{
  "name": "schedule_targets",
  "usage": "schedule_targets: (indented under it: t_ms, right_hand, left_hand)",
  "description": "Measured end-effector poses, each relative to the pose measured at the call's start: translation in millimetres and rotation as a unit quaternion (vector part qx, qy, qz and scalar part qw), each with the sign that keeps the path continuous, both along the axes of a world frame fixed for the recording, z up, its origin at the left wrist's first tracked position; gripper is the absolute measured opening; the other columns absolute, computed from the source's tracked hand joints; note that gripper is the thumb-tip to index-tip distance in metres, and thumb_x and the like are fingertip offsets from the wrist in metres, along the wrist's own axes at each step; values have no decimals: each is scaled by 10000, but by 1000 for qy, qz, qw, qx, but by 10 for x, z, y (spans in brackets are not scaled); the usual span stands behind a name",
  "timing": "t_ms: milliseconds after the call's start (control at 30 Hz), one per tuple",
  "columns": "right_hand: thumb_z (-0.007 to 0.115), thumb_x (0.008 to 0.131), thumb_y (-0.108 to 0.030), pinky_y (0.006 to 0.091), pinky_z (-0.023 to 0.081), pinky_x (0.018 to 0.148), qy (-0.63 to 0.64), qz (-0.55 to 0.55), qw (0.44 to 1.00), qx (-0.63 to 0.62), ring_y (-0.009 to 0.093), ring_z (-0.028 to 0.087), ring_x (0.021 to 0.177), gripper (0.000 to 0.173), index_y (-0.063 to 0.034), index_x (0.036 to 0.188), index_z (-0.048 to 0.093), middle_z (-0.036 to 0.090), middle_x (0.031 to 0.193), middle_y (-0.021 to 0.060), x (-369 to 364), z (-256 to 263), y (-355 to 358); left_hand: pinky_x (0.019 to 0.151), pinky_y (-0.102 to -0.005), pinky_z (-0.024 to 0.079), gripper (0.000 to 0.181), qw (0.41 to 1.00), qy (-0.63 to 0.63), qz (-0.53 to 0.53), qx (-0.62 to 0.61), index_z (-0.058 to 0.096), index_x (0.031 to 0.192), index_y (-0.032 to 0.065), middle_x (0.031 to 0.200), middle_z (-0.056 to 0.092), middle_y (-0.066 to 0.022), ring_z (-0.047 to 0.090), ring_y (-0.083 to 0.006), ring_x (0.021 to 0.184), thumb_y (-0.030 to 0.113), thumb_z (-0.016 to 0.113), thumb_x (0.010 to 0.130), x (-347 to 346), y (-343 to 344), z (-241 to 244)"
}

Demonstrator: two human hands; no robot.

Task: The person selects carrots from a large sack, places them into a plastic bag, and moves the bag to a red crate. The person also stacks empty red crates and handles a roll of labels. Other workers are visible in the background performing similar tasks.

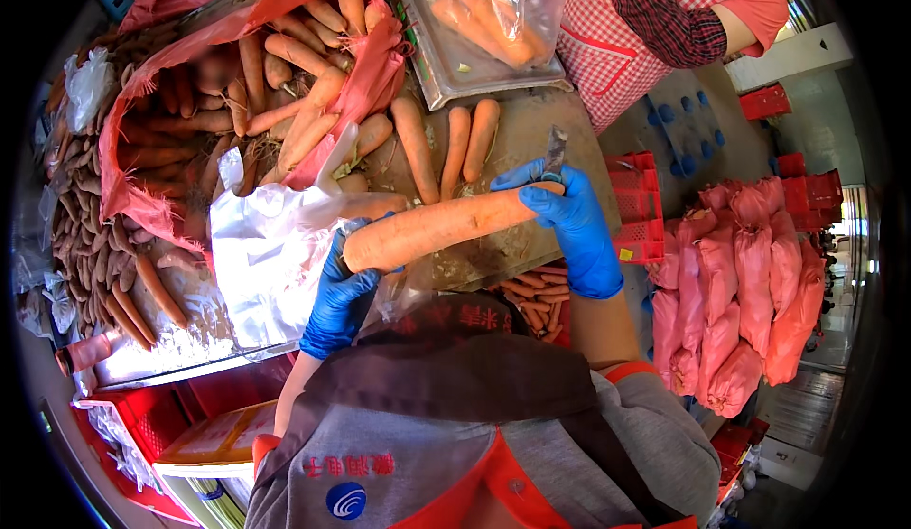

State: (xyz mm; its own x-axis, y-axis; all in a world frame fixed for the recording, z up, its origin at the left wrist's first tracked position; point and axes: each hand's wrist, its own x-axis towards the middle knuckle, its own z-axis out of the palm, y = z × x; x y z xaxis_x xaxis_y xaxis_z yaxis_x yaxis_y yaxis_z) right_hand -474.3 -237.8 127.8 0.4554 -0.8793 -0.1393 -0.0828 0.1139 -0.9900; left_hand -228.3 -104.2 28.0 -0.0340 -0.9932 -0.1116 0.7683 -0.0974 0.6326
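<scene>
A large orange carrot (448, 226) lies across both my hands, which wear blue gloves. Its thick end rests in my left hand (345, 290), closed around it. Near the thinner end, my right hand (569, 216) grips the carrot between thumb and fingers and also holds a small knife (556, 146), blade pointing away from me. Under the carrot, a clear plastic bag (413, 280) hangs by my left hand. White plastic bags (267, 251) lie left of it. Beyond my hands, several loose carrots (455, 145) lie on the worktable (512, 173).
An open red woven sack (117, 152) of carrots stands at the left, beside piled sweet potatoes (89, 237). A metal scale (462, 88) bears bagged carrots (491, 16). A person in a checked apron (676, 2) stands at upper right. Filled pink sacks (740, 266) and red crates (637, 205) are at right.
</scene>
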Motion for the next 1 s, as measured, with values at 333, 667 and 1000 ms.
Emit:
schedule_targets:
  t_ms: [333,667,1000]
  right_hand:
    - [632,759,-201,287,482,655,25,-223,974,30,163,599,791,251,-1,904,588,629,879,92,-766,-473,295]
    - [599,818,-237,245,394,424,362,-249,896,61,112,513,452,254,11,859,635,624,683,81,-2667,-752,659]
    - [539,883,-192,215,411,541,131,55,984,103,84,527,587,237,19,945,628,644,800,46,169,-955,-181]
  left_hand:
    - [693,-238,430,531,995,-99,-13,30,400,1245,6,1242,501,-163,543,-158,840,228,629,821,3,3,-20]
    - [586,-204,398,341,992,-120,20,42,459,1201,10,1119,589,-143,488,-91,631,152,499,894,198,9,-55]
    - [553,-204,410,300,989,-86,107,57,527,1102,6,970,633,-129,522,-94,610,205,553,878,325,339,161]
